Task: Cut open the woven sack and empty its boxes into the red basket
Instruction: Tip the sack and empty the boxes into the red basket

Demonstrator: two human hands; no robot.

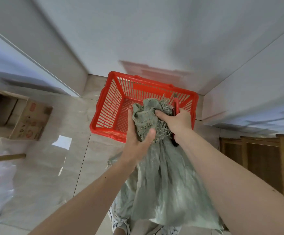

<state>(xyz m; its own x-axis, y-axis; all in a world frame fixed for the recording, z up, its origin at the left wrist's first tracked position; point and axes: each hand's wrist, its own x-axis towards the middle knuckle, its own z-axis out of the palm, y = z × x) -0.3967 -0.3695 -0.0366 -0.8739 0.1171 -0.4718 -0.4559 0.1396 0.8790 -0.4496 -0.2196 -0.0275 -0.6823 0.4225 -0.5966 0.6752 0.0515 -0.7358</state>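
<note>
Red basket (110,106): on the tiled floor; no boxes visible inside.
Woven sack (161,180): grey-green, frayed bunched top, hanging limp.
Left hand (138,138): gripping the sack's top.
Right hand (176,121): gripping the sack's top plus a red-handled tool (176,106).

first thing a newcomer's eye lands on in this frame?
The red basket on the pale floor tiles, against the white wall, centre frame; no boxes show in it. Over its near rim, both hands bunch the frayed top of the grey-green woven sack: left hand below, right hand also holding something red-handled, likely scissors.

A home interior: glossy tiled floor (41,160), white walls (154,39), wooden cabinet (264,158).
</note>
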